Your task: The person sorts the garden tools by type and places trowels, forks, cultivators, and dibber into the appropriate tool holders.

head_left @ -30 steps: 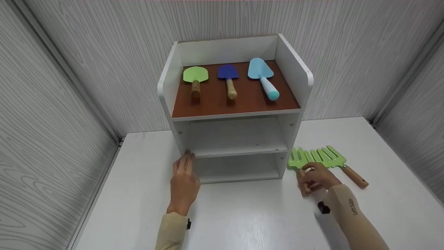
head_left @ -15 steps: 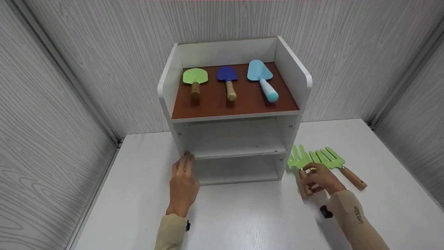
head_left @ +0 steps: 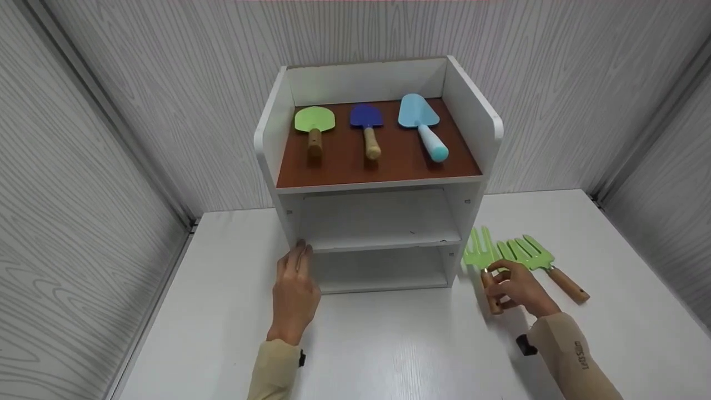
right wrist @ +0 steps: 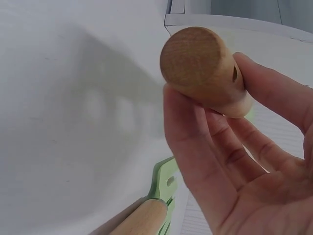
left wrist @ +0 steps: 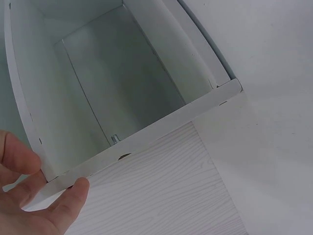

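My right hand point(head_left: 519, 289) grips the wooden handle point(right wrist: 193, 56) of a green garden hand fork point(head_left: 479, 253) beside the shelf unit's right side. In the right wrist view, thumb and fingers pinch the handle near its butt end, above a shadow on the table. A second green hand fork point(head_left: 536, 255) lies just to the right, its wooden handle point(right wrist: 142, 218) pointing toward the near right. My left hand point(head_left: 294, 291) holds the front edge of the white shelf unit's left side panel point(left wrist: 146, 137), with fingers on both sides of that edge.
On the unit's brown top board point(head_left: 339, 172) lie a green trowel point(head_left: 314, 119), a blue trowel point(head_left: 366, 115) and a light blue trowel point(head_left: 416, 111), handles forward. Below are two white compartments, divided by a shelf point(head_left: 383, 243). Wood-grain walls point(head_left: 166, 83) surround the white table point(head_left: 389, 344).
The held hand fork has turned, its head now looking narrower, and my right hand has shifted slightly right with it. My left hand keeps its place on the shelf unit.
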